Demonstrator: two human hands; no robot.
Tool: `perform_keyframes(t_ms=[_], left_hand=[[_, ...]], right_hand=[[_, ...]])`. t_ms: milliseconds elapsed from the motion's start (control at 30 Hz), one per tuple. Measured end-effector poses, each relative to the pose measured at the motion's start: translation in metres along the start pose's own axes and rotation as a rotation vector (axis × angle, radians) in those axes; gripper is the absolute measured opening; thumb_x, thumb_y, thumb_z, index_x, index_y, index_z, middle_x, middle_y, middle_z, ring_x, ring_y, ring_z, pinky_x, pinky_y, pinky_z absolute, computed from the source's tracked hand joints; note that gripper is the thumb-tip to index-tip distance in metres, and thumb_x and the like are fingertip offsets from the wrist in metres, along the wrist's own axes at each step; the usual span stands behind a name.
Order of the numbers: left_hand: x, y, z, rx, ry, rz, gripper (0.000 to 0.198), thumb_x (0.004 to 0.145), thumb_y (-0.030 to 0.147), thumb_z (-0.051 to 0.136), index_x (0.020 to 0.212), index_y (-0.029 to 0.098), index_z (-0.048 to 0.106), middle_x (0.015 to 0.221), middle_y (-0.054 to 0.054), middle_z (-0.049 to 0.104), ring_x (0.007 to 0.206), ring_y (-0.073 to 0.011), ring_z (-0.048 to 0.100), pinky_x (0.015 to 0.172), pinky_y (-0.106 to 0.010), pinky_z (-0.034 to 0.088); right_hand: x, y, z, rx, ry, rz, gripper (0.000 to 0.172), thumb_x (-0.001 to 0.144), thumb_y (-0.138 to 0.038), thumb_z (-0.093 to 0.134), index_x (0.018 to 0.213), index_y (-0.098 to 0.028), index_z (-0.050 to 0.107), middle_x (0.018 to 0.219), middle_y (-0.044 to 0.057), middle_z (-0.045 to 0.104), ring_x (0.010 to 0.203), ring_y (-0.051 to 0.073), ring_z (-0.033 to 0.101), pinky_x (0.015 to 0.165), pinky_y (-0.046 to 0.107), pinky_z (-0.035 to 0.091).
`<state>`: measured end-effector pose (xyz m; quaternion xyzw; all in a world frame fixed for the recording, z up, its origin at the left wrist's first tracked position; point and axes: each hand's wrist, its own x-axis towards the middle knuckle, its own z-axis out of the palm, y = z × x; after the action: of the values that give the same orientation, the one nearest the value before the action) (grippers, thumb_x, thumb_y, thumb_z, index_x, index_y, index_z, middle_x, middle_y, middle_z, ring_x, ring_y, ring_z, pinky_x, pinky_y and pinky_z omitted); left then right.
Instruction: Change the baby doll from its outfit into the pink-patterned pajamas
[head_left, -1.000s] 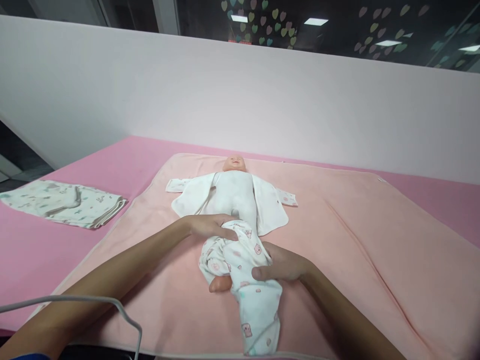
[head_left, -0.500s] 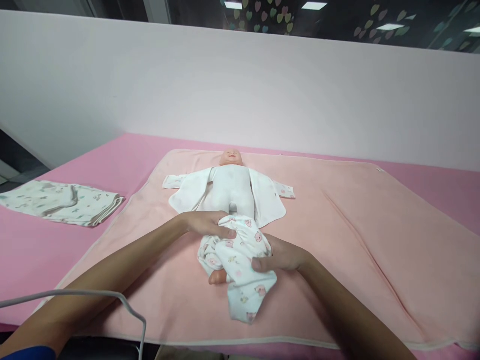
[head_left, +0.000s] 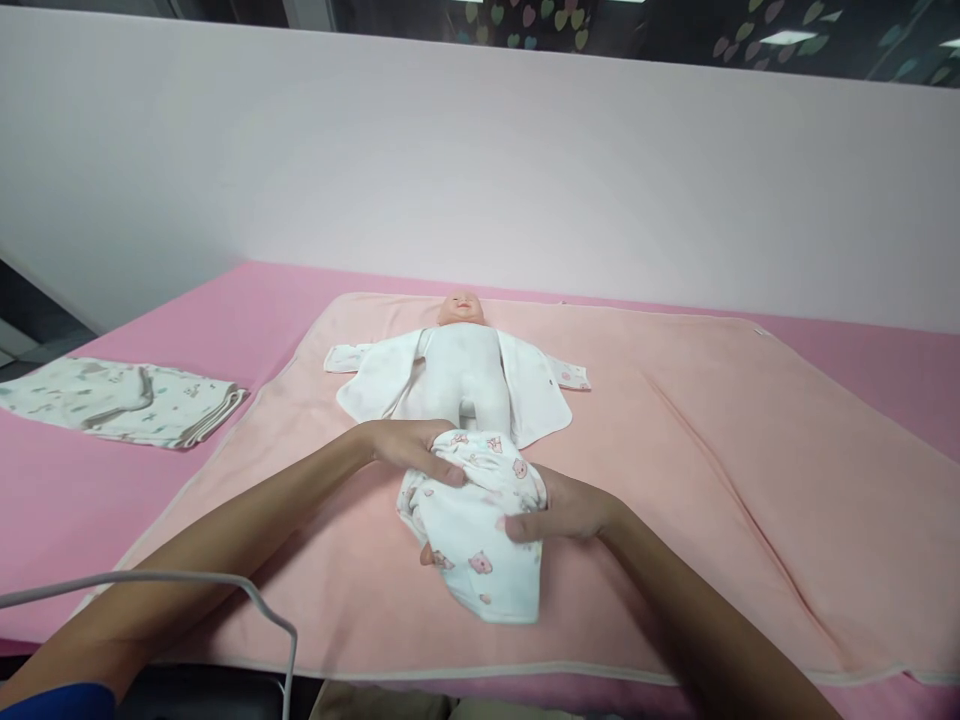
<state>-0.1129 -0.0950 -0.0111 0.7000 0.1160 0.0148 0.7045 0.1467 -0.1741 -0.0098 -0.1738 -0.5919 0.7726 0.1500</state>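
A baby doll (head_left: 465,370) lies on its back, head away from me, on a peach blanket (head_left: 675,560). Its arms are in a white jacket (head_left: 541,395) spread open at both sides. Bunched around the doll's lower legs are white baby pants (head_left: 487,555) with pink animal prints. My left hand (head_left: 416,447) grips their left upper part, thumb on top and fingers hidden. On the right side my right hand (head_left: 562,508) holds the cloth, thumb over it and fingers out of sight behind. A bit of the doll's foot (head_left: 427,554) shows at the left edge of the pants.
A folded printed cloth (head_left: 127,400) lies on the pink table (head_left: 247,310) at the left. The white wall (head_left: 480,170) rises behind the table. A grey cable (head_left: 187,577) crosses in front of my left forearm.
The loose leg of the pants has swung left and now covers most of the doll's foot. Both hands keep their grip in nearly the same place.
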Motion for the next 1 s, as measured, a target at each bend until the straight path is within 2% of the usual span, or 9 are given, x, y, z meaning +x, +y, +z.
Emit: perform_keyframes(t_ms=[133,200,333,467,533,700,800,900,1000], left_hand=[[-0.002,0.008,0.003,-0.034,-0.165,-0.079,0.039,0.077,0.042,0.089,0.103,0.015,0.078,0.097,-0.009,0.078,0.095,-0.028,0.073,0.087,-0.033,0.063],[-0.002,0.005,0.001,-0.033,-0.136,-0.089,0.036,0.079,0.041,0.087,0.103,0.016,0.078,0.099,-0.009,0.078,0.094,-0.0269,0.074,0.085,-0.032,0.063],[-0.004,-0.006,-0.004,0.014,0.028,-0.038,0.044,0.086,0.048,0.081,0.115,0.016,0.075,0.108,-0.009,0.077,0.099,-0.0239,0.073,0.085,-0.028,0.062],[-0.003,-0.009,-0.005,0.061,0.031,0.056,0.05,0.092,0.058,0.07,0.114,0.013,0.076,0.108,-0.012,0.076,0.099,-0.0246,0.073,0.088,-0.029,0.061],[-0.002,-0.007,-0.003,0.068,0.019,0.066,0.05,0.091,0.058,0.071,0.109,0.013,0.076,0.103,-0.011,0.077,0.093,-0.0232,0.072,0.084,-0.027,0.061],[-0.001,-0.003,-0.001,0.0,-0.083,0.02,0.057,0.06,0.046,0.098,0.1,0.013,0.077,0.091,-0.005,0.076,0.085,-0.0231,0.071,0.078,-0.025,0.061],[0.0,-0.006,-0.001,-0.015,-0.046,0.022,0.053,0.065,0.045,0.096,0.103,0.013,0.077,0.101,-0.008,0.076,0.096,-0.0259,0.07,0.086,-0.029,0.06],[0.001,-0.009,-0.003,-0.009,-0.017,0.039,0.048,0.069,0.045,0.094,0.101,0.013,0.076,0.095,-0.007,0.076,0.093,-0.0241,0.07,0.085,-0.028,0.06],[-0.002,-0.006,0.001,-0.003,0.056,0.029,0.052,0.073,0.047,0.091,0.111,0.015,0.074,0.103,-0.008,0.075,0.098,-0.0241,0.069,0.088,-0.028,0.059]], right_hand=[[0.001,0.008,-0.006,-0.002,0.231,-0.065,0.074,0.093,-0.062,0.07,0.146,-0.013,0.052,0.127,0.015,0.062,0.121,0.024,0.06,0.097,0.03,0.052],[0.001,0.011,-0.007,0.005,0.255,-0.025,0.075,0.094,-0.064,0.068,0.147,-0.014,0.051,0.128,0.016,0.062,0.119,0.024,0.06,0.094,0.029,0.053],[-0.001,0.01,-0.007,-0.007,0.153,0.083,0.07,0.096,-0.058,0.068,0.149,-0.016,0.049,0.129,0.014,0.061,0.114,0.02,0.062,0.096,0.028,0.053],[-0.002,0.01,-0.01,-0.029,-0.125,0.047,0.071,0.081,-0.057,0.084,0.13,-0.01,0.06,0.11,0.01,0.065,0.101,0.016,0.061,0.085,0.021,0.052],[-0.003,0.011,-0.013,-0.026,-0.155,0.003,0.069,0.077,-0.056,0.087,0.122,-0.009,0.062,0.099,0.007,0.065,0.093,0.013,0.06,0.079,0.018,0.05],[-0.005,0.013,-0.016,-0.057,0.05,-0.076,0.052,0.09,-0.06,0.073,0.107,-0.011,0.063,0.095,0.007,0.064,0.091,0.014,0.059,0.09,0.023,0.049],[-0.004,0.013,-0.015,-0.064,0.08,-0.083,0.055,0.094,-0.067,0.064,0.088,-0.013,0.062,0.087,0.006,0.061,0.084,0.014,0.056,0.085,0.024,0.048],[-0.002,0.012,-0.014,-0.08,0.118,-0.058,0.063,0.092,-0.073,0.062,0.071,-0.014,0.055,0.069,0.003,0.052,0.07,0.012,0.049,0.076,0.023,0.047],[-0.003,0.003,-0.012,-0.095,0.231,-0.058,0.057,0.08,-0.066,0.079,0.097,-0.014,0.065,0.084,0.004,0.062,0.085,0.015,0.059,0.091,0.028,0.05]])
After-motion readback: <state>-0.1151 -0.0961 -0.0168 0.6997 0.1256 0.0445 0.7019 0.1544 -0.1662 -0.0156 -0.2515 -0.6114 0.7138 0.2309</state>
